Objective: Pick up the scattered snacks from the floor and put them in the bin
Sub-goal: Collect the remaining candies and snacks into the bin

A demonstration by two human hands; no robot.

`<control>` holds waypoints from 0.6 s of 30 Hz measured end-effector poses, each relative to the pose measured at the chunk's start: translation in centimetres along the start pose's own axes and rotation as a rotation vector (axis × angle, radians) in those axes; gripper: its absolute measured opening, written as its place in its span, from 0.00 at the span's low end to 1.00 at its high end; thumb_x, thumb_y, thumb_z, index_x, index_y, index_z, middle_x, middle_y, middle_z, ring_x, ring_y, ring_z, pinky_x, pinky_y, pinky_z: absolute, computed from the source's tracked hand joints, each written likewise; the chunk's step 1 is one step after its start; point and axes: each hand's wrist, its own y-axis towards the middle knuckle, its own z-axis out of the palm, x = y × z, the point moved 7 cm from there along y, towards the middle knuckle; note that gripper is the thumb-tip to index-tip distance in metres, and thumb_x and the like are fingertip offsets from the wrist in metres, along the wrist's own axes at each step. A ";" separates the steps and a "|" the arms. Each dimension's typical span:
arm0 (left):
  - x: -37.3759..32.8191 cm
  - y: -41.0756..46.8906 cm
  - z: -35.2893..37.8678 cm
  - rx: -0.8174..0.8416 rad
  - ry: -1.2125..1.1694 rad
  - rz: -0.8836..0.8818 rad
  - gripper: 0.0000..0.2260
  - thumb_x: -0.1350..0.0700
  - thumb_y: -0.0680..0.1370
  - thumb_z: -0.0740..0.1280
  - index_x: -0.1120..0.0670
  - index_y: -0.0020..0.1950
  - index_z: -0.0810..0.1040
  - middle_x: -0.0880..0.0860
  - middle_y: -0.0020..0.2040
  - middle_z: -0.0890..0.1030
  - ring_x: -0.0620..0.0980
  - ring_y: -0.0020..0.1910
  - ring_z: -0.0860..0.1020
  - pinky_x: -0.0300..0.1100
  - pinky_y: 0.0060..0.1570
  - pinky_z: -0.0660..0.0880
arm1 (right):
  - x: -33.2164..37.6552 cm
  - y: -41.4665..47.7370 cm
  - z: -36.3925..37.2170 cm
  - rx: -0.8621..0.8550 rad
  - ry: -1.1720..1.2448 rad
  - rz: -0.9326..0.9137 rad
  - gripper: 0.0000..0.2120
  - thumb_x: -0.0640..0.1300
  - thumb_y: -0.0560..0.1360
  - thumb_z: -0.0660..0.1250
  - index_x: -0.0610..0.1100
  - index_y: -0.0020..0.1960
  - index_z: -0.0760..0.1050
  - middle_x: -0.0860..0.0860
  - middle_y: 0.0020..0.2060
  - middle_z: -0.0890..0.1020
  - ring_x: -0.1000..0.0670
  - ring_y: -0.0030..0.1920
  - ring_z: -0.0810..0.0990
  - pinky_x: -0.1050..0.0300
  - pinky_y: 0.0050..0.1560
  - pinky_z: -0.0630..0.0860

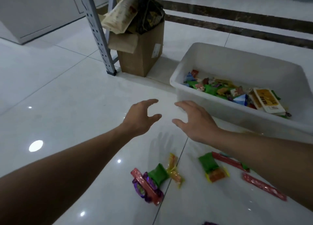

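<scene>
Both hands are in view over the white tiled floor, and neither holds anything.

- Left hand: palm down, fingers spread and loosely curved, thumb apart from the fingers.
- Right hand: same posture, palm down, fingers spread wide. It lies just beside the near left corner of the bin. Contact with the bin wall cannot be told.
- The fingertips of the two hands point toward each other with a gap between them.

The bin is a white rectangular tub standing on the floor to the right. It already contains a layer of mixed snack packets (green, blue, red and brown wrappers), plus a flat yellow-and-white pack at its right end.

Snacks on the floor, nearer the camera than the hands:

- Left cluster: a green packet, a purple wrapped candy with a pink stick lying across it, and a yellow twist wrapper touching the green packet.
- Right cluster: a second green packet overlapping an orange packet, and two red sticks, one partly hidden under the right forearm.

Behind the hands stands a cardboard box stuffed with bags, just beside a grey perforated shelf upright.
</scene>
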 end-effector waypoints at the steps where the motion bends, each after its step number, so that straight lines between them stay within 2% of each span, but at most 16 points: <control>1: 1.1 -0.7 0.5 0.004 -0.010 -0.021 0.24 0.47 0.76 0.69 0.48 0.71 0.69 0.49 0.69 0.73 0.49 0.67 0.71 0.42 0.64 0.67 | 0.1 -0.5 1.0 0.015 0.008 0.009 0.28 0.55 0.77 0.64 0.53 0.74 0.61 0.55 0.73 0.63 0.53 0.72 0.62 0.55 0.70 0.62; 5: 4.8 -3.7 3.3 0.040 -0.053 -0.112 0.24 0.47 0.76 0.69 0.49 0.71 0.70 0.50 0.69 0.74 0.50 0.67 0.71 0.43 0.66 0.67 | -0.3 -2.4 4.9 0.076 0.003 0.036 0.28 0.56 0.77 0.64 0.52 0.75 0.61 0.55 0.73 0.63 0.53 0.72 0.62 0.55 0.70 0.62; 11: 7.4 -8.0 8.0 0.222 0.008 -0.103 0.24 0.47 0.76 0.68 0.49 0.71 0.69 0.49 0.70 0.72 0.50 0.68 0.70 0.46 0.68 0.66 | -1.6 -5.0 9.9 0.285 -0.046 0.039 0.34 0.54 0.73 0.69 0.54 0.75 0.59 0.54 0.75 0.58 0.52 0.74 0.59 0.54 0.70 0.62; 14: 8.2 -8.8 9.0 0.251 0.005 -0.125 0.25 0.46 0.76 0.68 0.49 0.71 0.69 0.50 0.68 0.74 0.51 0.66 0.71 0.47 0.65 0.69 | -2.7 -6.5 12.3 0.407 -0.104 0.022 0.38 0.48 0.70 0.71 0.55 0.76 0.59 0.53 0.76 0.56 0.51 0.75 0.56 0.53 0.70 0.64; 18: 8.6 -9.2 10.0 0.313 0.062 -0.105 0.26 0.46 0.75 0.68 0.48 0.71 0.68 0.51 0.68 0.74 0.51 0.64 0.72 0.45 0.61 0.70 | -3.9 -7.4 14.2 0.498 -0.136 0.014 0.37 0.46 0.72 0.72 0.53 0.76 0.59 0.51 0.76 0.55 0.50 0.75 0.53 0.54 0.72 0.61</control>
